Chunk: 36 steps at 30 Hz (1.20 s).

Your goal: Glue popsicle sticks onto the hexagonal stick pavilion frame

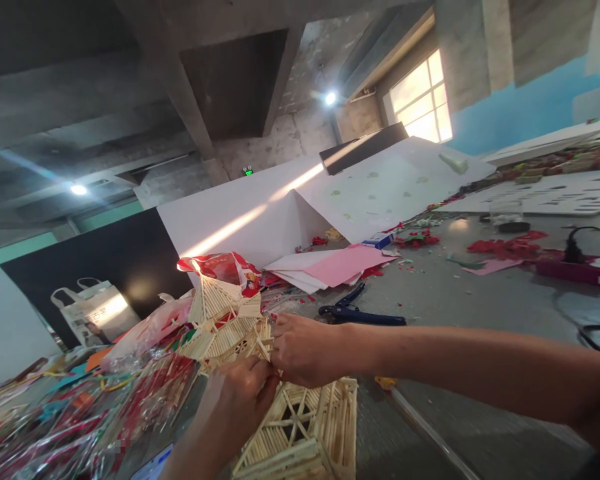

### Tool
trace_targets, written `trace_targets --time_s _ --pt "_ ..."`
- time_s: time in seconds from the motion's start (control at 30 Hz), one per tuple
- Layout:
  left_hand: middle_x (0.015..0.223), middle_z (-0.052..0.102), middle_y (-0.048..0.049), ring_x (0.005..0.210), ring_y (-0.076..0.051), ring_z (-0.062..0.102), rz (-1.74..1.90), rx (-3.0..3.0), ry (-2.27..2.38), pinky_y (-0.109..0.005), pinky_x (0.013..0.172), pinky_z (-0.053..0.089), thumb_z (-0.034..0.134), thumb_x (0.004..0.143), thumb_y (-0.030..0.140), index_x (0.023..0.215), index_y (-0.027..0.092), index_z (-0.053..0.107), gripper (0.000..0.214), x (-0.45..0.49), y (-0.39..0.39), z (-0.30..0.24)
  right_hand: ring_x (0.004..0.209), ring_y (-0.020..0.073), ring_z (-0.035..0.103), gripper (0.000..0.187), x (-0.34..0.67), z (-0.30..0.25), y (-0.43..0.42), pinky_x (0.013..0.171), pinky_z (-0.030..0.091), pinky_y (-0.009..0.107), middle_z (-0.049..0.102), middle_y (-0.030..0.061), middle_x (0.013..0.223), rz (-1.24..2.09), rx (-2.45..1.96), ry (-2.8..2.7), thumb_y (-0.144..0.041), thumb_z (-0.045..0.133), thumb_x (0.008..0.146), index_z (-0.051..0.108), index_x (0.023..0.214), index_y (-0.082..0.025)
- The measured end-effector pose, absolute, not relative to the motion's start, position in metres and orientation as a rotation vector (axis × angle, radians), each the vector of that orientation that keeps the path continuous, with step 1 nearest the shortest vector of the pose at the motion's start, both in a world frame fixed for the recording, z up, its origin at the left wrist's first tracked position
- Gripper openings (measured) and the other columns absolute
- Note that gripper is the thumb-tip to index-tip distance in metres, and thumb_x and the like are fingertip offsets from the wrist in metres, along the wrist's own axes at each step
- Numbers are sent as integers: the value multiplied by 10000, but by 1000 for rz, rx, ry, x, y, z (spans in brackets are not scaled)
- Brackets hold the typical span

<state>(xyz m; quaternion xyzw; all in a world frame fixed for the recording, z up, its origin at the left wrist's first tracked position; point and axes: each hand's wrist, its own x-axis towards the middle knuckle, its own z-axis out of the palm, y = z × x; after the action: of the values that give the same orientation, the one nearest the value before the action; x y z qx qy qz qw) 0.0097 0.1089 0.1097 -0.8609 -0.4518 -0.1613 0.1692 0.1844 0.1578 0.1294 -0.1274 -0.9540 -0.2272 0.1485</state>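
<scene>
A pagoda-like model point(330, 427) built of pale wooden sticks stands on the grey table, with tiered roofs above and lattice openings lower down. My left hand point(240, 393) is closed at its near left side, thumb and fingers pinched together. From the right, my right hand point(307, 347) reaches across the middle of the model, fingers curled closed against it. The fingertips of both hands meet at the stick edge between the upper tiers and the wider lower body. Whether they pinch a separate small piece there is hidden.
Dark blue cutting pliers point(353, 315) lie beyond my right forearm. A clear rod point(430, 437) is at the lower right. Plastic-wrapped coloured materials point(145, 393) crowd the left. Behind are pink paper point(350, 263), a red bag point(225, 270) and large white boards point(240, 220).
</scene>
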Motion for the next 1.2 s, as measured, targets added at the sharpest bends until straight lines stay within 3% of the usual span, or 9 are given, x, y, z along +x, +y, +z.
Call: trace_targets --time_s 0.37,0.83,1.03,1.2 --pt "770 655 -13 682 -134 606 -492 -2507 -1381 -211 591 420 467 820 213 796 212 639 175 11 104 118 586 169 488 166 184 123 163 614 282 341 610 37 574 -792 -228 -2722 -133 521 716 596 570 -160" --pt "777 646 -5 683 -123 596 -580 -2551 -1387 -214 614 419 458 827 222 796 207 633 179 10 103 120 635 162 476 139 184 130 156 607 271 340 607 35 622 -826 -257 -2710 -115 528 713 588 594 -156" --pt "657 632 6 584 -136 565 -526 -2379 -1586 -232 553 376 533 766 363 665 199 613 208 13 87 116 636 165 499 165 185 132 154 631 298 338 617 44 621 -809 -294 -2761 -140 515 749 600 608 -150" --pt "591 636 20 551 -129 568 -428 -2337 -1811 -226 553 366 512 734 263 616 207 619 169 17 84 108 667 178 517 178 185 133 153 657 314 340 628 50 637 -809 -305 -2749 -152 500 763 622 634 -147"
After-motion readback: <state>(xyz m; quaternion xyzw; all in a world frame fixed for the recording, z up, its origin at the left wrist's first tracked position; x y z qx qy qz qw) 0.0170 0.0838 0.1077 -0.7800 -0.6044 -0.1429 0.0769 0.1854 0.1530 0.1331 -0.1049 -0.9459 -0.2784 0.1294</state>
